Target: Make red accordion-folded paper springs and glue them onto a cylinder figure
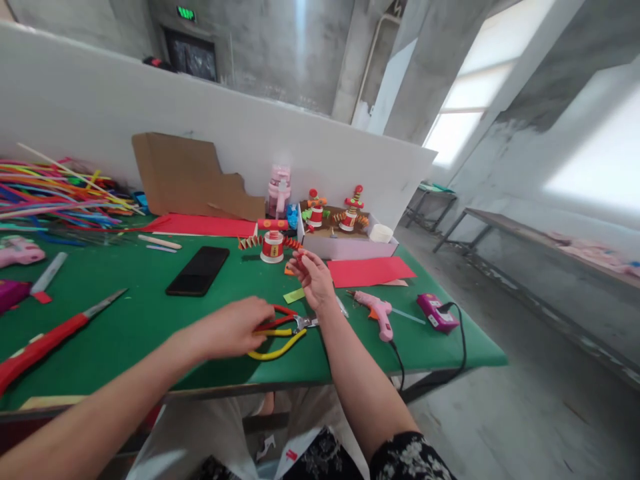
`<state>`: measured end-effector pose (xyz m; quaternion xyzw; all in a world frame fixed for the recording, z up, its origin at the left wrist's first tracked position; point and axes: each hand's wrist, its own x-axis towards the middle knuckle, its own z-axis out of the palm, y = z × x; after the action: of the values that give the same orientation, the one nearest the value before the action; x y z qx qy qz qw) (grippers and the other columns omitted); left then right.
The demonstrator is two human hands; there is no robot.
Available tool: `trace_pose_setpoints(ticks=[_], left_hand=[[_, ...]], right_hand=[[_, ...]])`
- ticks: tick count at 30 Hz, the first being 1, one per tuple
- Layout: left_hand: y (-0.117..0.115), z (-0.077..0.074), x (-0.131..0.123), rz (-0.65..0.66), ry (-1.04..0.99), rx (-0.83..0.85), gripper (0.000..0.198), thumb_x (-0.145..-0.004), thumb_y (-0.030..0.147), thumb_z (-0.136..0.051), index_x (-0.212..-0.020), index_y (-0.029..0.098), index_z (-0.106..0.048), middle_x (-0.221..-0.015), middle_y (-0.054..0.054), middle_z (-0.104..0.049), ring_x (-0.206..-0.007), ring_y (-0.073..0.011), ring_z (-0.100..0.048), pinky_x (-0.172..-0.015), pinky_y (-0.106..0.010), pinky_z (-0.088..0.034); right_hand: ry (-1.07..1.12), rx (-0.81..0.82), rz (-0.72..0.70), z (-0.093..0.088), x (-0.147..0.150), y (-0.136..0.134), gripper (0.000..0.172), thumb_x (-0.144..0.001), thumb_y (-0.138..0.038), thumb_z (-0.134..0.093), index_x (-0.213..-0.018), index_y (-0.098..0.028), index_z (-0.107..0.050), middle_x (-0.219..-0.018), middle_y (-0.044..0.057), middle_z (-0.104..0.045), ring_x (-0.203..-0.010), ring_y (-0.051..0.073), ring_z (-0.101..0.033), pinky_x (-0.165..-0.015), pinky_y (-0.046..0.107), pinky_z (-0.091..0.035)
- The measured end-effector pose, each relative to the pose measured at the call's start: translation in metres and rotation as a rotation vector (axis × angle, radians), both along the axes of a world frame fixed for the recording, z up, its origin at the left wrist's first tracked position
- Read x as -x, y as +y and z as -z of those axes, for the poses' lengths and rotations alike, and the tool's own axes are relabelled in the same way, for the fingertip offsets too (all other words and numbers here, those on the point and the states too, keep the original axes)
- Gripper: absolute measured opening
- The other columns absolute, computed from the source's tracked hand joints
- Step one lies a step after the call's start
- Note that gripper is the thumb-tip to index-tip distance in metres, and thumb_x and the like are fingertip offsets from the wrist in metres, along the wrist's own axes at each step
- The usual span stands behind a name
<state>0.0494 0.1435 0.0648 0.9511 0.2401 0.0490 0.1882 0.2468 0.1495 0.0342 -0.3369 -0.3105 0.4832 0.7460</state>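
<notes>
My left hand [245, 328] is closed around the handles of a pair of scissors [280, 351] with red and yellow grips. Their metal pivot shows, and the blades point right, partly behind my right wrist. My right hand [314, 279] is raised, its fingertips pinching a small red piece [300, 255] whose shape is mostly hidden. Just left of that hand stands a red-and-white paper cup figure [273, 247] with folded paper arms and a red roll on top. A yellow-green paper scrap [294, 295] lies between the hands.
A pink glue gun [377, 312] and purple box [437, 313] with a cable lie right. Behind are red paper [367, 271] and a tray [340, 249] with two finished-looking figures. A phone [198, 271], red-handled knife-like tool [55, 339] and pipe cleaners [55, 193] occupy the left.
</notes>
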Motion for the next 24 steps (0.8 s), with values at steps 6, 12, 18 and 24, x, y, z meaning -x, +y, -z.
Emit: trace_pose_setpoints(ticks=[6,12,18,24], left_hand=[[-0.039,0.002,-0.011,-0.147,0.220,-0.172,0.040,-0.075,0.006,-0.044,-0.109,0.017,-0.061,-0.100,-0.014,-0.071,-0.094,-0.0291,-0.067,-0.073,-0.035,-0.049],[-0.046,-0.011,-0.008,-0.254,0.321,-0.210,0.024,-0.072,0.013,-0.049,-0.088,0.020,-0.065,-0.090,-0.015,-0.075,-0.080,-0.0300,-0.071,-0.059,-0.031,-0.042],[-0.063,-0.007,0.040,-0.336,0.112,-0.218,0.012,-0.069,0.017,-0.048,-0.071,0.024,-0.057,-0.066,-0.004,-0.069,-0.060,-0.0239,-0.065,-0.049,-0.027,-0.028],[-0.075,0.005,0.091,-0.577,-0.214,-0.054,0.019,-0.076,0.048,-0.049,-0.085,0.033,-0.056,-0.064,0.008,-0.066,-0.057,-0.0207,-0.062,-0.054,-0.028,-0.041]], right_hand=[[0.069,0.041,-0.082,-0.021,0.023,-0.044,0.031,-0.067,-0.033,-0.083,-0.092,-0.024,-0.068,-0.088,-0.003,-0.074,-0.053,0.006,-0.061,-0.050,0.017,-0.053],[0.122,0.065,-0.104,-0.033,0.026,-0.117,0.034,-0.064,-0.035,-0.087,-0.089,-0.021,-0.068,-0.082,-0.002,-0.074,-0.063,0.009,-0.068,-0.065,0.021,-0.059],[0.187,0.072,0.009,-0.030,0.012,-0.176,0.030,-0.069,-0.041,-0.083,-0.086,-0.021,-0.069,-0.088,0.002,-0.076,-0.071,0.013,-0.072,-0.071,0.026,-0.060],[0.184,0.119,0.015,-0.018,0.023,-0.205,0.028,-0.069,-0.033,-0.084,-0.088,-0.023,-0.067,-0.092,0.000,-0.075,-0.077,0.016,-0.074,-0.069,0.027,-0.060]])
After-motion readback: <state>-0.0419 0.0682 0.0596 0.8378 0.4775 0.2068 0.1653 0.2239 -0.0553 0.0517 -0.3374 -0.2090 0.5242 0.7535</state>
